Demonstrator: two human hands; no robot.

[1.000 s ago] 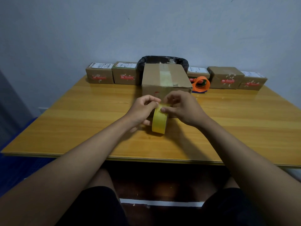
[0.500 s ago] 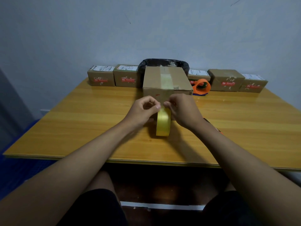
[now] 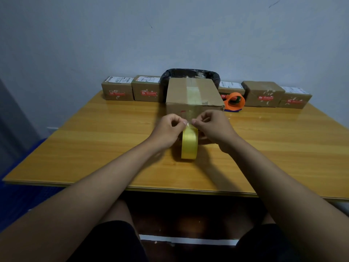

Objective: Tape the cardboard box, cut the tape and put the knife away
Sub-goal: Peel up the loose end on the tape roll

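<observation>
Both hands are working the free end of the tape right above the roll. The left hand (image 3: pixel 166 129) has its grip pinched on the clear tape end (image 3: pixel 188 124) from the left, thumb and forefinger pressed together on it, and the right hand (image 3: pixel 213 127) pinches the same end from the right, other fingers curled in. The yellow tape roll (image 3: pixel 189 144) stands on edge on the tabletop (image 3: pixel 94 148), just below and between the two grips, its top touching the hands.

The cardboard box (image 3: pixel 192 95) sits just behind the hands, closed, with a strip of tape already running down the middle of its top. Behind it is a black bin (image 3: pixel 190 72), a row of small labelled boxes (image 3: pixel 117 90) along the wall, and an orange tape dispenser (image 3: pixel 235 102) just right of the box. Can't spot the knife.
</observation>
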